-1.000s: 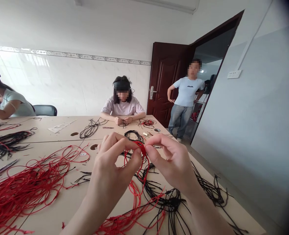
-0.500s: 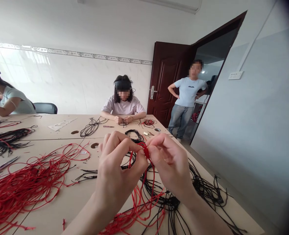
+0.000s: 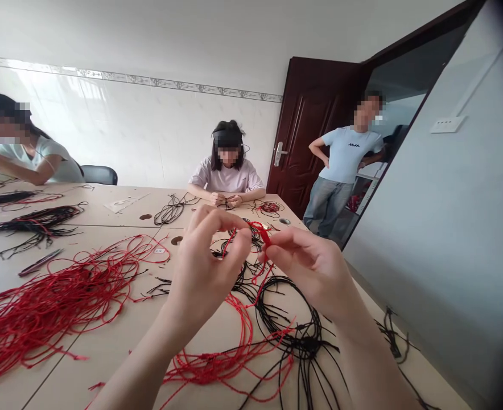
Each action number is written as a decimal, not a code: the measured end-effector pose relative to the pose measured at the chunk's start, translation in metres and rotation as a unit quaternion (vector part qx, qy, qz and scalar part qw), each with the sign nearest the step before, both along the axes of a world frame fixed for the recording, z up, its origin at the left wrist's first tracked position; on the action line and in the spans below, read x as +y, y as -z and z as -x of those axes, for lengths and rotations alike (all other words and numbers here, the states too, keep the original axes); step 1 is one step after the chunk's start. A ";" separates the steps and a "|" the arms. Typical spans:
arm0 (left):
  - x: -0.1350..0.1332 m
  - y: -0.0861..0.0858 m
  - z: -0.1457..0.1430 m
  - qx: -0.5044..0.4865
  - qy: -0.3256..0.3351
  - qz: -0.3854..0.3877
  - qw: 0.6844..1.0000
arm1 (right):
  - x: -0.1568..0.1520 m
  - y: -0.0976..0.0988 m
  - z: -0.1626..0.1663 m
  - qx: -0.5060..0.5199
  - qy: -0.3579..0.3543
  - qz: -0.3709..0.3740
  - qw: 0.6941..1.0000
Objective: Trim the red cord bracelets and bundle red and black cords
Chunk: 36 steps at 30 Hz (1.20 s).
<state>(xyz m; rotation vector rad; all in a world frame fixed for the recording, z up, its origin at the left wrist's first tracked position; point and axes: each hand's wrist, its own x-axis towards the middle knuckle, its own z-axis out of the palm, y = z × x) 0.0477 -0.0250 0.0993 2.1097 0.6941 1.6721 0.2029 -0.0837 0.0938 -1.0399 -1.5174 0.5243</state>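
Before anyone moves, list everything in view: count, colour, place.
table: one, beige, foreground
held red cord: one, red, centre
red cord bundles: several, red, left and front
black cord bundles: several, black, across table
pen: one, dark, table left
flat triangle: one, whitish, table far side
chair: one, black, back left
people: three, pale tops, beyond the table
door: one, brown, back right
socket: one, white, right wall
left hand: one, bare, left of centre
right hand: one, bare, right of centre

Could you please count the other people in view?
3: one person seated at left, a second person seated across the table, a third person standing by the open door.
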 end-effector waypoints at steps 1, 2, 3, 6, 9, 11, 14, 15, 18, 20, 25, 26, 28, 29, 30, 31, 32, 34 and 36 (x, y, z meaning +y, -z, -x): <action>0.003 -0.001 0.002 -0.009 0.019 0.025 0.999 | 0.000 -0.002 -0.001 0.009 -0.007 0.006 1.000; 0.006 -0.001 0.004 -0.008 0.046 0.055 0.997 | 0.000 -0.003 -0.002 0.018 -0.016 0.014 1.000; 0.009 -0.002 0.006 0.006 0.079 0.090 0.993 | 0.000 -0.004 -0.003 0.026 -0.025 0.023 0.999; 0.019 -0.006 0.012 0.078 0.176 0.192 0.962 | 0.002 -0.006 -0.009 0.040 -0.047 0.039 0.997; 0.025 -0.008 0.014 0.057 0.248 0.240 0.937 | 0.006 -0.005 -0.016 0.060 -0.077 0.047 0.994; 0.027 -0.009 0.014 0.019 0.277 0.243 0.929 | 0.008 -0.005 -0.018 0.064 -0.090 0.056 0.992; 0.027 -0.008 0.015 0.036 0.253 0.224 0.941 | 0.012 -0.006 -0.017 0.053 -0.082 0.075 0.992; 0.027 -0.007 0.015 0.056 0.239 0.215 0.945 | 0.012 -0.006 -0.015 0.051 -0.076 0.077 0.993; 0.027 -0.006 0.016 0.098 0.228 0.222 0.943 | 0.013 -0.006 -0.012 0.042 -0.056 0.063 0.996; 0.028 -0.006 0.016 0.080 0.247 0.249 0.933 | 0.014 -0.005 -0.015 0.030 -0.034 0.054 0.998; 0.030 -0.015 0.022 -0.104 0.313 0.327 0.886 | 0.022 -0.005 -0.034 0.030 0.019 0.050 0.998; 0.030 -0.018 0.025 -0.142 0.318 0.338 0.874 | 0.024 -0.005 -0.039 0.031 0.030 0.054 0.998; 0.031 -0.024 0.032 -0.215 0.318 0.345 0.856 | 0.029 -0.005 -0.047 0.032 0.053 0.063 0.996; 0.031 -0.026 0.035 -0.252 0.308 0.342 0.851 | 0.031 -0.005 -0.050 0.032 0.064 0.067 0.995; 0.032 -0.028 0.039 -0.288 0.294 0.336 0.847 | 0.033 -0.005 -0.053 0.031 0.072 0.070 0.994; 0.033 -0.029 0.041 -0.320 0.279 0.332 0.842 | 0.034 -0.004 -0.055 0.027 0.075 0.072 0.994; 0.033 -0.030 0.043 -0.344 0.267 0.329 0.838 | 0.035 -0.004 -0.057 0.022 0.074 0.073 0.994; 0.033 -0.030 0.045 -0.357 0.258 0.325 0.837 | 0.036 -0.002 -0.058 -0.001 0.068 0.082 0.994; 0.033 -0.029 0.042 -0.337 0.267 0.313 0.847 | 0.037 0.001 -0.059 -0.057 0.070 0.105 0.990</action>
